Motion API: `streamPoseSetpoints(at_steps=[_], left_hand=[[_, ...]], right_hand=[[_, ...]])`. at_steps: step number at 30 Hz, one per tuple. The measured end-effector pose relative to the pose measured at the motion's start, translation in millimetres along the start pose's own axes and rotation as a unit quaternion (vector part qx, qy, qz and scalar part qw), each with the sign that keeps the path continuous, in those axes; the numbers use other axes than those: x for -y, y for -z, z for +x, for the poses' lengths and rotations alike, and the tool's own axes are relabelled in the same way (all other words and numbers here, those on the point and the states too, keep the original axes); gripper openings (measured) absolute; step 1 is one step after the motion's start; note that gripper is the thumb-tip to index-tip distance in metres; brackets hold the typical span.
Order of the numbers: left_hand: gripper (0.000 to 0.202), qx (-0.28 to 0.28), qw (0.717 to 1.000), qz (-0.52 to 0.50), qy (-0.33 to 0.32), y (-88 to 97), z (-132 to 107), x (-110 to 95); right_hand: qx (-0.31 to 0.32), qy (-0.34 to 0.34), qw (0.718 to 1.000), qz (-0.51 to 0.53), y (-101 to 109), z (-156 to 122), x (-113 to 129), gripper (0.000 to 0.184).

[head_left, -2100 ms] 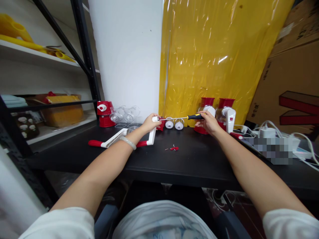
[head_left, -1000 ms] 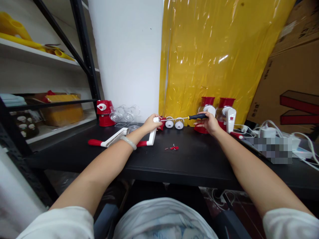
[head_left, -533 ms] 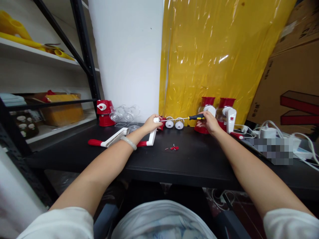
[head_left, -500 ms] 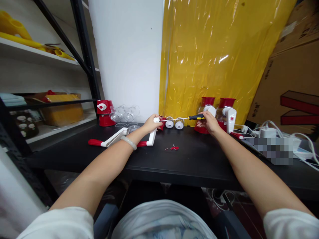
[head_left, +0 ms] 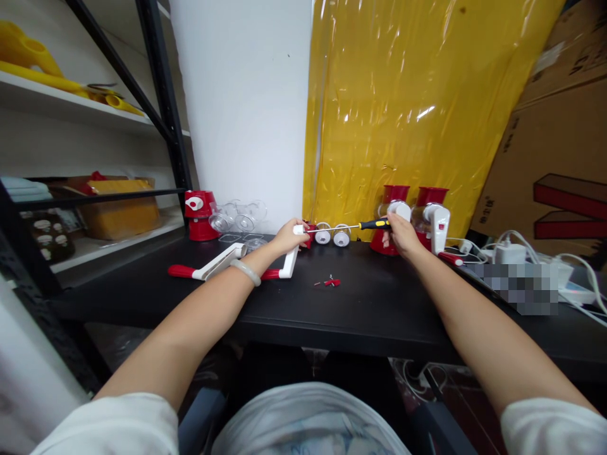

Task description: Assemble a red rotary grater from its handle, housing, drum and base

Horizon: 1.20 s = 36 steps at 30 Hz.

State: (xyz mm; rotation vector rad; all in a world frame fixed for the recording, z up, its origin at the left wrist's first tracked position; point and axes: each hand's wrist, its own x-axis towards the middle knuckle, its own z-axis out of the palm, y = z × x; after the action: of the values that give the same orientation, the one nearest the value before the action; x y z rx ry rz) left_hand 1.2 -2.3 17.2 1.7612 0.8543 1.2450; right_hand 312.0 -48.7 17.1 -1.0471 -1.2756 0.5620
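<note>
My left hand (head_left: 288, 236) is closed around the upper end of a white crank handle (head_left: 289, 260) with a red grip, holding it up off the black table. In my right hand (head_left: 402, 232) is a screwdriver (head_left: 374, 224) with a black and yellow handle. Its long shaft runs level to the left, and the tip meets the crank's white end beside my left fingers. Whether a screw sits there is too small to tell. Several small red and metal pieces (head_left: 333, 282) lie on the table below. A second white crank handle (head_left: 222, 262) rests left, partly behind my forearm.
Red and white rotary graters (head_left: 432, 218) stand at the right rear. A red grater body (head_left: 200, 216) and clear plastic parts (head_left: 239, 216) are at the left rear. Two round white-and-clear pieces (head_left: 341, 236) sit mid-rear. White cables and plugs (head_left: 509, 253) lie at the right.
My right fingers have shifted slightly on the screwdriver's handle. The crank and screwdriver stay almost in the same place, tip still against the crank.
</note>
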Motion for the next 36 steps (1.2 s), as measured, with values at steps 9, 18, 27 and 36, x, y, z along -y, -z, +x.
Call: streamPoseSetpoints(at_steps=[9,18,27,36], left_hand=[[0.028,0.010,1.000,0.020,0.005,-1.3,-0.7,1.2],[0.029,0.015,1.000,0.022,0.014,-2.2,-3.2,-1.8],[0.031,0.013,1.000,-0.002,0.006,-1.8,-1.3,1.2],[0.029,0.009,1.000,0.000,0.013,-2.5,-5.6,-5.9]], right_hand=[[0.005,-0.059,0.994,0.095,-4.7,-0.5,6.3,0.027],[-0.011,-0.049,0.997,0.064,-3.6,1.4,8.7,0.028],[0.014,-0.059,0.997,0.057,-3.2,-4.4,12.7,0.018],[0.018,-0.044,0.998,0.036,-2.3,-5.0,9.9,0.017]])
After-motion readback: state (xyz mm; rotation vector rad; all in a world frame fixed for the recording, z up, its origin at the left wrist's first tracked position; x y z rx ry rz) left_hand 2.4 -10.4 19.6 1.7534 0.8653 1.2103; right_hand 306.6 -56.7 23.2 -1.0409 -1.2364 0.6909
